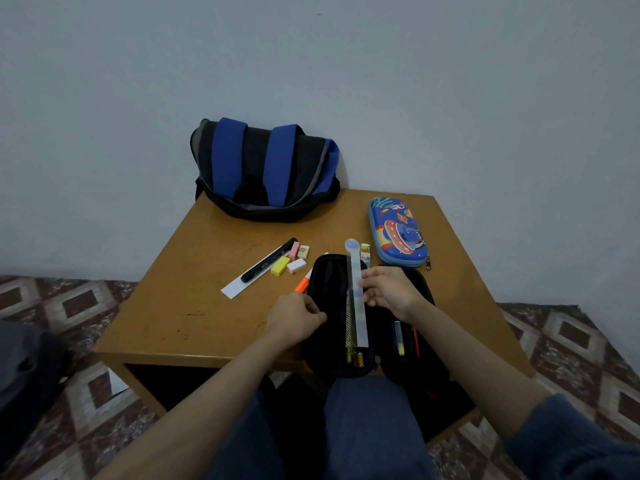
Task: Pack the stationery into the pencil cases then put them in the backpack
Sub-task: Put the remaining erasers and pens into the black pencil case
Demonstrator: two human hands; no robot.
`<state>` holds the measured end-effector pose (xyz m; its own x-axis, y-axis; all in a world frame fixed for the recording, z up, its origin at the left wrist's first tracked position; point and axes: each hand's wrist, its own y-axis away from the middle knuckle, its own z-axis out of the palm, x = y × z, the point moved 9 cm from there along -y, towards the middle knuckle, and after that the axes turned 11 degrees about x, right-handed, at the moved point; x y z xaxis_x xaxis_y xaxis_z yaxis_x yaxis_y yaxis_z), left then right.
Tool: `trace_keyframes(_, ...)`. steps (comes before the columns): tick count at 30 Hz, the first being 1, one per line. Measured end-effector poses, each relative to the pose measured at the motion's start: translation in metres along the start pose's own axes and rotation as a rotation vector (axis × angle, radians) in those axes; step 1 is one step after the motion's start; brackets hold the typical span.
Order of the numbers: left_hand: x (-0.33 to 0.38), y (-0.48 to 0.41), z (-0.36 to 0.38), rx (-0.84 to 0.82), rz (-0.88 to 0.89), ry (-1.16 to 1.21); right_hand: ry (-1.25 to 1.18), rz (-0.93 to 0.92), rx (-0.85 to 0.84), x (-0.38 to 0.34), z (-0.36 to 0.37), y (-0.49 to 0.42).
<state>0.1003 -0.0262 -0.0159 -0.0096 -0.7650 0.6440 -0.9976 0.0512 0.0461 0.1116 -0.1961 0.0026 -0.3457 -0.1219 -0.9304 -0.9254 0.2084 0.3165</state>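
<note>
An open black pencil case (329,282) lies at the table's near edge, with pencils in its left half and pens in its right half. My left hand (296,318) grips the case's left rim. My right hand (388,289) pinches a translucent ruler (356,296) that lies lengthwise over the left half. A blue patterned pencil case (398,232) lies shut at the back right. The black and blue backpack (263,171) leans on the wall at the table's back.
Loose on the wooden table (194,306): a black pen (268,260) on a white strip, yellow (280,266), white (296,265) and pink erasers, an orange marker (303,285). A patterned carpet surrounds the table. A dark object sits at the far left.
</note>
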Motion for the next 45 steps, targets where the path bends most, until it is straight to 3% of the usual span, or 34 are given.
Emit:
trace_keyframes(10,-0.01,0.004,-0.01,0.051,-0.112,0.246,0.025,0.033,0.018,-0.003,0.014,0.001)
trace_keyframes(15,-0.011,0.006,-0.013,0.048,-0.116,0.298,0.132,-0.024,0.179,-0.004,0.004,-0.006)
trace_keyframes(22,-0.005,0.008,-0.016,0.117,-0.115,0.325,0.484,0.071,0.028,0.009,0.034,0.004)
trace_keyframes(27,0.0,0.011,-0.019,0.169,-0.063,0.297,0.586,0.052,0.093,0.005,0.036,0.006)
trace_keyframes(34,0.005,0.012,-0.021,0.229,0.013,0.232,0.5,0.054,0.262,0.004,0.048,0.005)
trace_keyframes(38,0.005,0.01,-0.017,0.208,0.059,0.183,0.59,0.04,0.242,0.006,0.051,0.001)
trace_keyframes(41,0.002,0.009,-0.016,0.189,0.072,0.214,0.712,-0.039,0.204,0.0,0.055,0.001)
trace_keyframes(45,-0.016,0.004,-0.036,0.254,0.024,0.232,0.811,-0.239,0.297,-0.024,0.048,0.003)
